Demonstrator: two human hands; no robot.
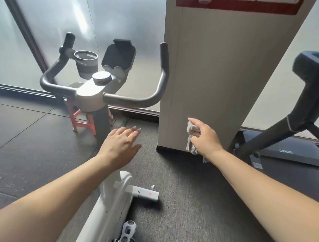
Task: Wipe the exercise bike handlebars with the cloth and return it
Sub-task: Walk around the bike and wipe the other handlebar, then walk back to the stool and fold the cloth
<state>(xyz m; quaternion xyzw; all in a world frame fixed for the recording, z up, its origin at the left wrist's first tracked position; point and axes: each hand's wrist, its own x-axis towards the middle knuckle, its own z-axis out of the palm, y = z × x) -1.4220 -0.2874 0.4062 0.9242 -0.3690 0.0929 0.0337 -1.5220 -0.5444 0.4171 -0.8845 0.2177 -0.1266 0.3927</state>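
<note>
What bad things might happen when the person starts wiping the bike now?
1. The right hand grips the cloth with part of it dangling loose, so it might slip and drop to the floor.
2. A cup holder and a tilted phone cradle sit between the handlebars; a wide swipe might knock them.
3. The left hand is open and holds nothing, so the bike may wobble when pushed.

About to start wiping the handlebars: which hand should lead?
Right. The right hand already grips the cloth, just below the handlebars; the left hand is open and holds nothing.
</note>
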